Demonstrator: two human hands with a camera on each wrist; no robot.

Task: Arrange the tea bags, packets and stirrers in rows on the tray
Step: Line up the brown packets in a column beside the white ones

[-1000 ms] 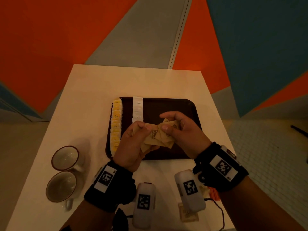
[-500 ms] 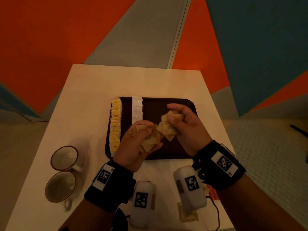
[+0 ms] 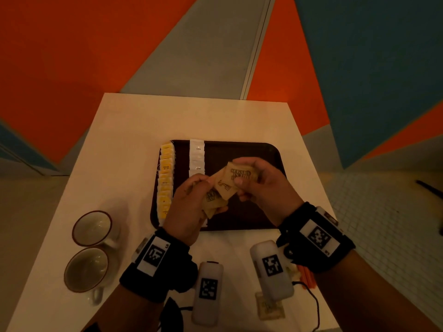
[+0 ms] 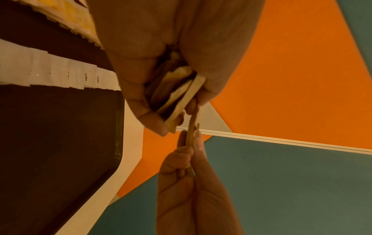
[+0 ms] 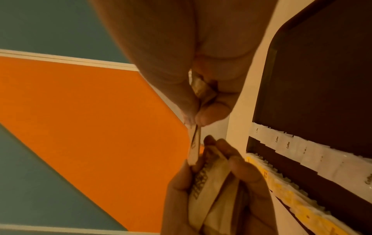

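White table (image 3: 124,144) stands against a wall of orange, grey and blue panels. Nearest the camera, on the near edge, lie two white devices (image 3: 208,293) with black square markers, a loose brown packet (image 3: 269,307) partly under the right one, and orange stirrers (image 3: 308,276) mostly hidden behind the right wristband. Two cups (image 3: 92,227) sit at the left, one nearer than the other, rims close together.

Both hands are raised above the near half of the tray (image 3: 251,152). Left hand (image 3: 189,212) is curled round a stack of brown packets (image 3: 212,200); the left wrist view shows several packet edges fanned between thumb and fingers. Right hand (image 3: 263,185) pinches brown packets (image 3: 239,174) between thumb and forefinger, the printed face up; from the wrist views the count appears to be two, not certain. Their lower corner overlaps the left hand's stack.

On the tray, a row of yellow tea bags (image 3: 165,180) runs along the left edge, overlapping one another. Just right of it, with a strip of bare tray between, runs a row of white packets (image 3: 197,156) marked "Coffee"; its near end is hidden by the left hand.
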